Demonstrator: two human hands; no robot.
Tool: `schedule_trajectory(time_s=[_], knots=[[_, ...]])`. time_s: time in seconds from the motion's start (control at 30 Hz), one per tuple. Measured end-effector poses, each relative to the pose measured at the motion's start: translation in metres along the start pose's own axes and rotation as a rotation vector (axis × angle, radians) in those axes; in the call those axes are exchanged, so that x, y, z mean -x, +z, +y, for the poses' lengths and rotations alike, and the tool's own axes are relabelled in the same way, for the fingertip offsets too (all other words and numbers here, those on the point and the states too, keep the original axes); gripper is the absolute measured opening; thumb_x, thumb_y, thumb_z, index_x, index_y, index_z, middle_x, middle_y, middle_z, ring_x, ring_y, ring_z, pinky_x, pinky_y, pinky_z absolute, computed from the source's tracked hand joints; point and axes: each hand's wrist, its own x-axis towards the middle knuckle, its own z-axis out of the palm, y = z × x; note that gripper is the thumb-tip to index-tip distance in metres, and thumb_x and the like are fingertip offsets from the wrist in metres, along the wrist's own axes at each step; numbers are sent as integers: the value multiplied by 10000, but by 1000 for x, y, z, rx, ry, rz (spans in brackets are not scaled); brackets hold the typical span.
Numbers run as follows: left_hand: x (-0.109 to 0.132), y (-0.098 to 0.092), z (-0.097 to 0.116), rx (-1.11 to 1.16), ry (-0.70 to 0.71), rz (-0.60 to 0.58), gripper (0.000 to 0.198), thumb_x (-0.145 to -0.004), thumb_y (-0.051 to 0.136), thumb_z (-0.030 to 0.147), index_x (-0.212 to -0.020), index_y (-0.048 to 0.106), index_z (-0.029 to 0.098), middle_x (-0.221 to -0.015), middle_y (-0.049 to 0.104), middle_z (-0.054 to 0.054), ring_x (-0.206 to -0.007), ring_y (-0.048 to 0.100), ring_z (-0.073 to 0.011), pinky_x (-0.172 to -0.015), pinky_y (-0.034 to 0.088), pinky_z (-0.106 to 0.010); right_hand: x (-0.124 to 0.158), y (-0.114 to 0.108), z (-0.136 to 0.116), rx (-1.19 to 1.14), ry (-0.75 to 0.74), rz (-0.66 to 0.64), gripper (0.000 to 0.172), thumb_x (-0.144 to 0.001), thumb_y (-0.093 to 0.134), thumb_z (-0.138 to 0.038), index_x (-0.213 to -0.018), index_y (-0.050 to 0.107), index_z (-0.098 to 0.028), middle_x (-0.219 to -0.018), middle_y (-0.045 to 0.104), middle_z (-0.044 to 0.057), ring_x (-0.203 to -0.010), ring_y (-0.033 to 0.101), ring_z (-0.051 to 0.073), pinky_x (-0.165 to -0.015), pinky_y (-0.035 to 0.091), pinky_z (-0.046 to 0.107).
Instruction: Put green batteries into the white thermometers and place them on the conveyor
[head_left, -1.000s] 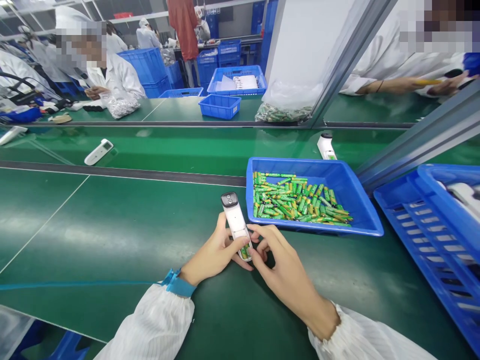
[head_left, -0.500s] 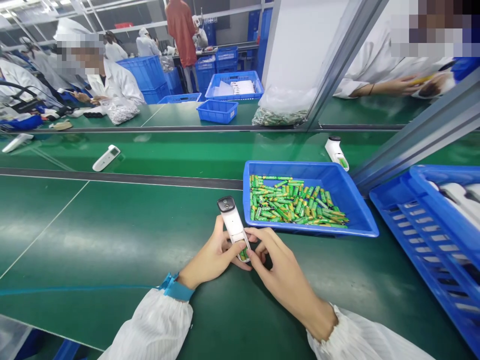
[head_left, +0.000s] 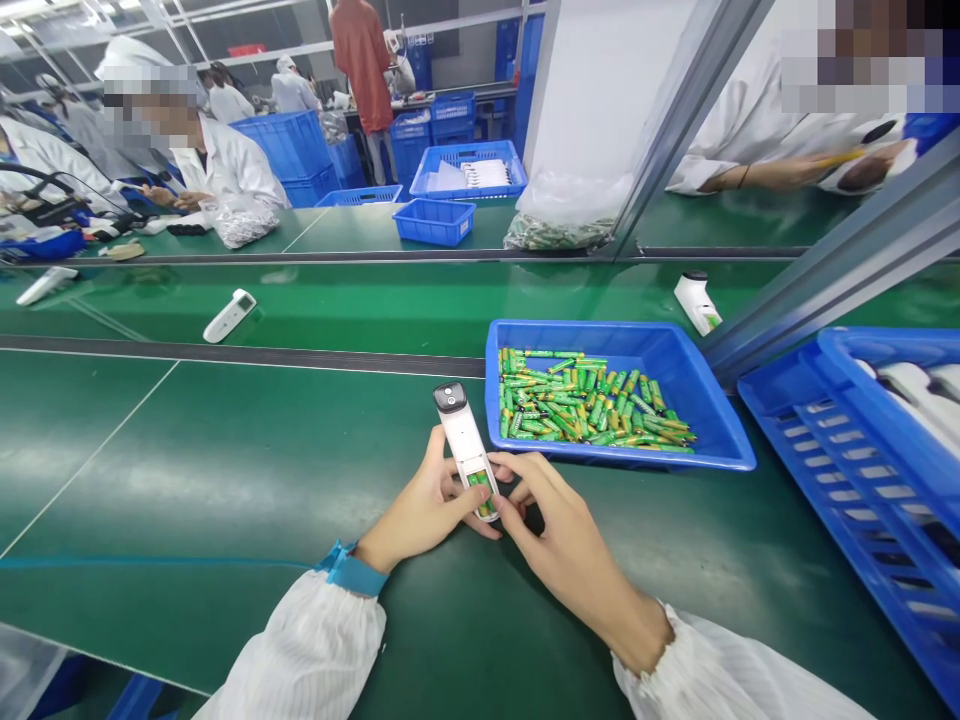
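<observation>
A white infrared thermometer [head_left: 463,436] with a dark sensor end is held just above the green table, its battery compartment facing up. Green batteries [head_left: 478,482] lie in that compartment. My left hand [head_left: 424,505] is closed around the thermometer's left side, thumb pressed on the batteries. From the right, my right hand [head_left: 551,510] pinches the lower edge with thumb and index finger; its other fingers curl partly out of sight. Beyond my right hand stands a blue bin [head_left: 720,430] of loose green batteries [head_left: 592,405].
A conveyor belt [head_left: 360,310] crosses ahead, carrying a thermometer [head_left: 229,316], another at far left [head_left: 46,286] and one near the post [head_left: 697,302]. A blue crate [head_left: 847,480] of white parts stands right. A slanted metal post [head_left: 795,290] rises there. Co-workers [head_left: 232,165] sit across.
The thermometers on the belt have shifted to the right. In my hands, the thermometer has moved slightly up, and more of the batteries shows beside my left thumb.
</observation>
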Motion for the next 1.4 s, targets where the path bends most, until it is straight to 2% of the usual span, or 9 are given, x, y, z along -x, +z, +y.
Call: schedule_trajectory(time_s=[0.17, 0.37, 0.6, 0.77, 0.87, 0.97, 1.07, 1.27, 1.4], knots=[[0, -2, 1, 15, 2, -12, 701, -854, 705, 286, -1345, 205, 254, -965, 676, -58, -802, 718, -217, -627, 643, -349, 2, 0, 4, -67, 15, 13, 315, -1002, 406, -184, -1286, 504, -278, -1047, 595, 29, -703, 650, 104, -684, 552, 244], [-2, -4, -3, 33, 7, -35, 694, -859, 701, 285, -1349, 210, 267, -1049, 674, -85, -803, 724, -218, -625, 645, -348, 2, -1, 4, -93, 59, -2, 260, -1010, 425, -235, -1243, 527, -291, -1045, 594, 22, -693, 661, 108, -677, 539, 252], [-2, -4, 1, 21, -13, -57, 729, -845, 717, 299, -1394, 238, 270, -1081, 679, -110, -819, 724, -232, -629, 642, -344, 0, -3, 1, -66, 37, 14, 262, -989, 473, -230, -1229, 551, -300, -1000, 601, 9, -692, 643, 111, -668, 523, 248], [-3, -6, -1, 142, -5, -46, 608, -931, 595, 354, -1424, 246, 293, -1165, 665, -112, -936, 705, -241, -771, 628, -423, -2, -3, -1, -20, 68, 44, 231, -951, 535, -244, -1173, 591, -275, -979, 642, 9, -707, 616, 139, -679, 509, 278], [-2, -6, -3, 188, 18, -39, 572, -964, 536, 360, -1435, 219, 294, -1144, 675, -100, -981, 693, -243, -835, 605, -453, -2, 3, 1, -88, 161, 100, 196, -942, 548, -288, -1121, 626, -271, -1016, 662, 21, -838, 639, 179, -761, 516, 315], [1, -4, -1, 93, 60, -17, 585, -969, 529, 369, -1445, 203, 277, -1136, 676, -99, -1031, 676, -250, -859, 597, -436, -2, 12, 2, -262, 244, 185, 190, -932, 563, -342, -1089, 632, -261, -1117, 660, 40, -979, 638, 208, -866, 516, 354], [5, -1, 1, -33, 99, -10, 561, -974, 514, 387, -1440, 234, 249, -1127, 678, -94, -1016, 680, -227, -858, 600, -376, -3, 20, 1, -408, 284, 235, 200, -901, 609, -362, -1063, 629, -247, -1083, 668, 44, -1016, 628, 213, -915, 506, 366], [9, 2, 0, -170, 98, -8, 522, -990, 473, 403, -1422, 234, 234, -1165, 674, -91, -917, 708, -183, -866, 599, -340, -7, 21, -4, -551, 344, 309, 188, -828, 684, -368, -957, 671, -232, -963, 671, 38, -915, 619, 200, -792, 529, 320], [8, 3, -1, -201, 85, -15, 532, -995, 458, 403, -1424, 189, 239, -1243, 646, -113, -984, 699, -208, -878, 594, -356, -9, 21, -3, -588, 344, 338, 190, -796, 703, -348, -951, 718, -239, -972, 657, 41, -881, 615, 197, -759, 531, 320]])
